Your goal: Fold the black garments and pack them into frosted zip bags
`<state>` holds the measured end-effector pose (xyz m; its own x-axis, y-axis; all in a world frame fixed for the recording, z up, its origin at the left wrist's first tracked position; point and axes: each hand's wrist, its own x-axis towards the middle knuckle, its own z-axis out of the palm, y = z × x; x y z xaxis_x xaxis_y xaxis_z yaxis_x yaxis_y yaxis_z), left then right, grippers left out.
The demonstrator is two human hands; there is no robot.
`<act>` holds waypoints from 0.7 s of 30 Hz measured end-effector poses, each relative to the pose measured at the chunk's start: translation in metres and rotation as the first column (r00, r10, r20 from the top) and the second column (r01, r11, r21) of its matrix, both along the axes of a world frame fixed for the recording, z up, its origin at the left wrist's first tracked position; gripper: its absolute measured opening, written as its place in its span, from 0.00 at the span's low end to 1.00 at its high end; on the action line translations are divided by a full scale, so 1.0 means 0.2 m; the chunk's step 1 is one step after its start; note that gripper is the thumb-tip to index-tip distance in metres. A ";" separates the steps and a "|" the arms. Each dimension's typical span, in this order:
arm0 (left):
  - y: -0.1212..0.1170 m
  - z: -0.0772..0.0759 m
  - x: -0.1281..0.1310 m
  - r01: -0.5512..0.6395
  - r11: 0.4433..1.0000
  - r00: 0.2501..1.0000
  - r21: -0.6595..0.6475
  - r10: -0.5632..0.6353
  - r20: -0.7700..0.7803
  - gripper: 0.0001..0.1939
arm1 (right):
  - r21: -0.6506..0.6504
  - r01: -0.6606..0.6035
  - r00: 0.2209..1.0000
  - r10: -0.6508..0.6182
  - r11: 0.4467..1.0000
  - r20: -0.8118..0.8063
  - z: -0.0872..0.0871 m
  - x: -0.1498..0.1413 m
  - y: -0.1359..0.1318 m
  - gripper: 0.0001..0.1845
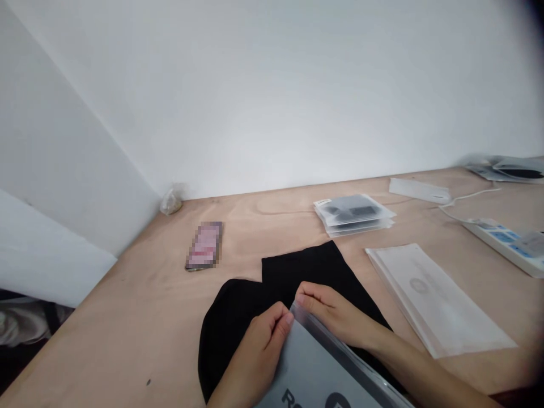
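Both hands' fingers (286, 321) pinch the upper corner of a translucent plastic bag (312, 362), left hand (258, 343) and right hand (338, 311) close together, over black fabric (300, 265). Beyond the fabric lie stacked packets (355, 212); left of it, a phone (205, 246); right, a frosted bag (442, 300).

Workroom, seemingly (table (144, 317), plastic bags (446, 309)).

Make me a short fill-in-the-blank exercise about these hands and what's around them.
1. The left hand and the right hand hold a plastic bag whose big lettering starts with ____.
2. The cloth partly hidden by the hands is coloured ____.
3. Seen in this view, the phone lies to the ____ of the cloth, not the right.

Missing words: R; black; left.
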<state>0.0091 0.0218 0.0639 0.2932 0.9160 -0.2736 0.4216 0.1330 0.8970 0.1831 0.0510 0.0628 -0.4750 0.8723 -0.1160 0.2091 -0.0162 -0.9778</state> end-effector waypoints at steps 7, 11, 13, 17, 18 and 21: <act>0.00 -0.04 -0.09 -0.120 0.993 0.991 0.004 0.119 0.065 0.18 | 0.021 -0.126 0.982 0.122 0.992 0.144 0.01 0.10 -0.07 0.16; 0.02 -0.04 -0.19 -0.247 0.969 0.967 0.003 0.247 0.060 0.18 | -0.023 -0.127 0.969 0.129 0.992 0.213 0.03 0.19 -0.11 0.17; 0.02 -0.04 -0.22 -0.313 0.950 0.948 0.017 0.311 0.067 0.19 | -0.035 -0.101 0.972 0.106 0.994 0.209 0.04 0.23 -0.12 0.16; 0.03 -0.04 -0.28 -0.428 0.903 0.901 0.039 0.423 0.098 0.19 | -0.206 -0.043 0.998 0.054 0.978 0.046 0.03 0.29 -0.12 0.15; 0.03 -0.04 -0.28 -0.461 0.886 0.884 0.048 0.454 0.112 0.19 | -0.263 -0.016 1.000 0.011 0.965 -0.022 0.03 0.30 -0.11 0.15; 0.02 -0.03 -0.26 -0.646 0.761 0.756 0.060 0.627 0.190 0.18 | -0.403 0.085 0.924 -0.224 0.911 -0.311 -0.02 0.30 -0.12 0.15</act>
<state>-0.0428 0.0258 0.0570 -0.3408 0.9269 -0.1572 0.1366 0.2142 0.9672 0.2430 0.0273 0.0591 -0.4076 0.8611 -0.3040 -0.1733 -0.3997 -0.9001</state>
